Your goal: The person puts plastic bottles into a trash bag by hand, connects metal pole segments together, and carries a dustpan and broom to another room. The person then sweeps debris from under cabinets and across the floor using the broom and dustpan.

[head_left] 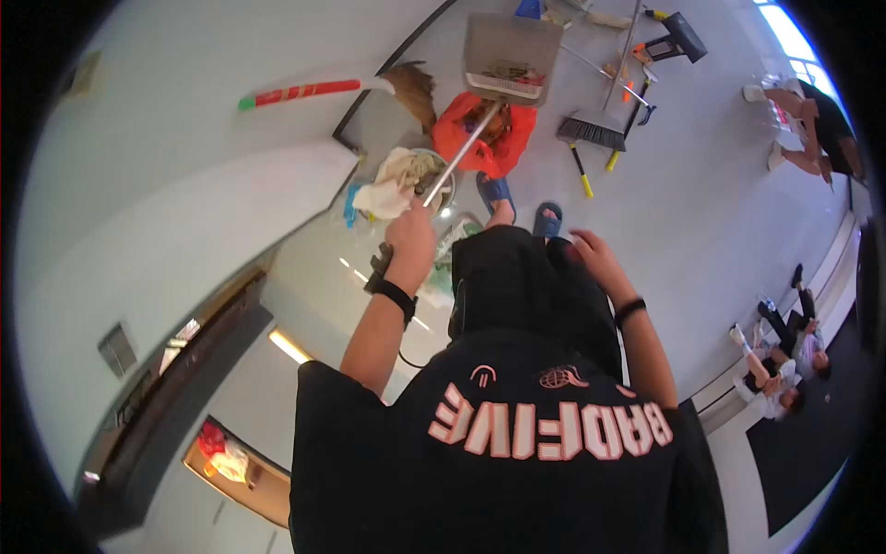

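Note:
My left hand (411, 240) is wrapped round the metal handle of a long-handled dustpan (489, 37). The pan is grey, with small debris gathered in it. Just below the pan, an open red plastic bag (452, 138) with brownish contents stands on the floor; whether the two touch I cannot tell. Close to my left hand is a bucket (448, 189) with pale cloths (397, 185) heaped over it. My right hand (598, 261) hangs beside my thigh, slightly blurred, its fingers loosely apart and holding nothing.
A straw broom (314, 90) leans at the left wall. Ahead on the right lie a black-bristled broom (592, 131), a black-headed tool (678, 39) and several yellow-handled tools (581, 171). People (817, 129) sit along the right side.

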